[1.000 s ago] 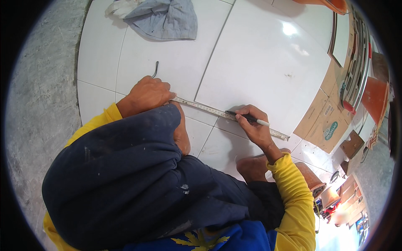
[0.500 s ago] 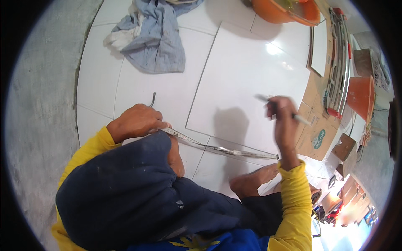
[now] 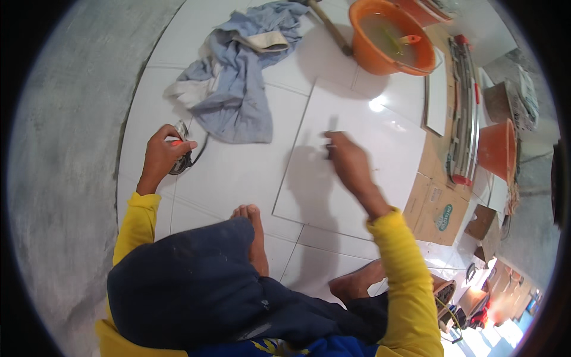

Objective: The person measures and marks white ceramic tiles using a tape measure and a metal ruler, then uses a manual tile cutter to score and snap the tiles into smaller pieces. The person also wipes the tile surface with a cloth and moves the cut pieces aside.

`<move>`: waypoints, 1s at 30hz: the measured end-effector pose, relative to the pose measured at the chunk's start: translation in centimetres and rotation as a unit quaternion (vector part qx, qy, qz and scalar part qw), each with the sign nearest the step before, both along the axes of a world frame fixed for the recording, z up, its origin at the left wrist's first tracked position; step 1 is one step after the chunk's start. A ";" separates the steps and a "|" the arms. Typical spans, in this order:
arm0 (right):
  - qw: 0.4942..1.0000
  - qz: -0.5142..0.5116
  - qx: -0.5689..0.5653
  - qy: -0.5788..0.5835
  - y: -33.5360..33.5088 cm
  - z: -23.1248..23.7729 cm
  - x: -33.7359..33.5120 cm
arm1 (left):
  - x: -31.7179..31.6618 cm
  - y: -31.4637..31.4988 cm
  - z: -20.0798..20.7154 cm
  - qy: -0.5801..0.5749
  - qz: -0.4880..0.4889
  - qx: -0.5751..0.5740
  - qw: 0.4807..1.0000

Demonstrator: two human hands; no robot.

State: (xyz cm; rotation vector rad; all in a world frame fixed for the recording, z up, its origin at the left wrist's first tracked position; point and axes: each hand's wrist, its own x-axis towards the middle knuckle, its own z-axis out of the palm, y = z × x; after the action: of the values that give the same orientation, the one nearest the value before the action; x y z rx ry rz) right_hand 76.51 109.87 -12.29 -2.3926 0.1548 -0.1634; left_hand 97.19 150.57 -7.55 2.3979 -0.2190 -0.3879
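Note:
At the left, above the floor near the wall, my left hand [image 3: 159, 159] is closed around a black tape measure [image 3: 180, 164] with an orange part and a dark wrist strap. A short piece of its blade shows by the fingers. My right hand [image 3: 351, 163] is over a large white tile [image 3: 380, 146] lying on the floor. Its fingers are closed on a slim, dark pen-like stick [image 3: 329, 147], smeared by motion, so its exact kind is unclear. My bare feet rest on the floor tiles in front of me.
A crumpled grey-blue garment [image 3: 238, 101] lies ahead. Beyond the tile are a hammer-like tool's wooden handle [image 3: 330, 27] and an orange bucket of cloudy water [image 3: 372, 59]. Flattened cardboard [image 3: 425, 202], a long metal tile cutter [image 3: 464, 113] and another orange bucket [image 3: 497, 149] stand right.
The long tape blade stretched before my knees has gone back in. My left hand has moved forward and left with the tape measure; my right hand has moved left over the tile.

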 end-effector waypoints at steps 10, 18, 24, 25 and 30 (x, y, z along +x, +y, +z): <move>0.999 -0.047 -0.006 -0.002 4.9 -0.2 5.1 | 1.7 -2.1 -6.2 0.005 0.026 -0.073 0.997; 0.948 -0.259 -0.164 0.084 -11.6 -1.2 -0.2 | -8.2 -7.7 -4.0 -0.071 -0.140 -0.183 0.970; 0.962 -0.080 -0.219 0.140 -15.6 -2.5 5.2 | -18.5 -11.8 -5.5 0.849 -0.038 -0.154 0.505; 0.959 -0.080 -0.222 0.160 -15.1 -2.3 5.8 | -19.6 -11.9 -6.8 0.853 -0.023 -0.150 0.499; 0.951 -0.073 -0.228 0.195 -12.7 -1.0 7.4 | -23.0 -11.1 -10.6 0.815 0.104 -0.294 0.488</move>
State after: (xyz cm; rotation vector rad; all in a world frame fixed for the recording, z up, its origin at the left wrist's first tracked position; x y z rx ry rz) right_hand 83.91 97.15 -13.27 -2.8513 0.5291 0.2378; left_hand 74.17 139.51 -18.12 0.5650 0.6974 -1.8314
